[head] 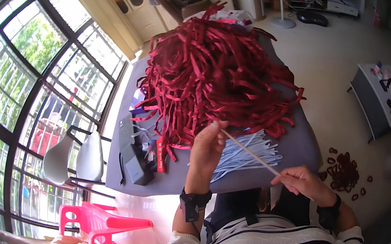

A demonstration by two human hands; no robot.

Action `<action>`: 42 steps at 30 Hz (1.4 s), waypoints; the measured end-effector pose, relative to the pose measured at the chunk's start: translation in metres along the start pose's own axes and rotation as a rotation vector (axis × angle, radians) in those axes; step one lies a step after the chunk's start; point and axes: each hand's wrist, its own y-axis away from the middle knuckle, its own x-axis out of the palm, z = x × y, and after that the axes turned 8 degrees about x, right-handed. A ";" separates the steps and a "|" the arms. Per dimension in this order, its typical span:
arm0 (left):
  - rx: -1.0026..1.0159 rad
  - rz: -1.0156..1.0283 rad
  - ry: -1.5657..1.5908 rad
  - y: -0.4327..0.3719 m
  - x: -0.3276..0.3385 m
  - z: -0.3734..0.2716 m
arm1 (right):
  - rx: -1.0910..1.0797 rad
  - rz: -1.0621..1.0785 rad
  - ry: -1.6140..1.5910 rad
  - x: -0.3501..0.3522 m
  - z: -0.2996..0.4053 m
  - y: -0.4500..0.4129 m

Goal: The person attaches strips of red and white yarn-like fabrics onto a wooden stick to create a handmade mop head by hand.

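Between my two hands a thin pale stick (249, 151) spans slantwise, held straight above the table. My left hand (208, 141), raised in front of the heap, pinches its upper end. The fingers of my right hand (300, 180) grip its lower end near the table's front edge. Beneath the stick lies a bundle of narrow pale-blue strips (233, 163), partly covered by my left hand and forearm. Behind it a large tangled heap of dark red fabric strips (221, 73) covers most of the table, which has a grey-purple cover (179, 180).
On the table's left stand a smartphone (126, 130), a dark grey box (140, 170) and a red package (161, 156). A pink plastic stool (97, 221) and a grey chair (89, 159) are at left. Dark red loops (343, 172) lie on the floor beside a low cabinet (366, 98).
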 end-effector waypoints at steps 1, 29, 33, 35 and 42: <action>0.034 0.004 -0.068 0.001 0.003 0.005 | 0.003 -0.015 -0.016 -0.001 -0.001 0.000; 0.669 0.177 -1.733 -0.022 -0.009 0.016 | -0.221 -0.173 -0.229 -0.012 -0.018 0.004; 0.621 -0.059 -0.778 -0.004 -0.005 0.002 | -0.228 -0.148 -0.342 -0.018 -0.016 0.002; 0.518 -0.120 -0.543 0.003 -0.005 -0.006 | -0.222 -0.090 -0.392 -0.019 -0.013 -0.001; 0.339 -0.044 -0.112 0.011 -0.008 0.018 | -0.188 0.075 -0.450 -0.001 0.037 -0.015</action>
